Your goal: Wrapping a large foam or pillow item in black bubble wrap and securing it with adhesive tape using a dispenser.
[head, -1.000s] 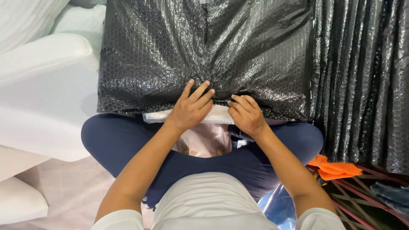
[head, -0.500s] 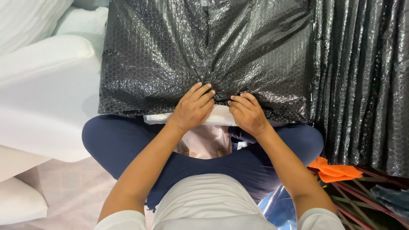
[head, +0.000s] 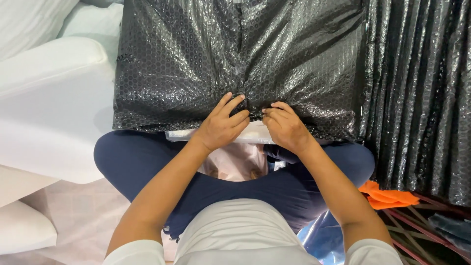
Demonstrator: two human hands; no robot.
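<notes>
Where the person sits cross-legged in dark blue trousers, a large parcel wrapped in black bubble wrap point(head: 235, 64) lies across the far side of the lap, its near edge over the knees. The left hand point(head: 221, 125) rests flat on that near edge, fingers spread and pressing the wrap down, gripping nothing. The right hand point(head: 284, 127) sits just beside it, fingers curled and knuckles up, pinching a bunched fold of the wrap at the middle of the edge. Creases in the film run out from the spot between the two hands. A strip of white material point(head: 255, 133) shows under the parcel's near edge; what the wrap encloses cannot be told. To the right hangs more black bubble wrap in long folds point(head: 422, 93). An orange cloth point(head: 387, 196) lies near the right knee. White moulded pieces point(head: 49, 98) stand to the left.
</notes>
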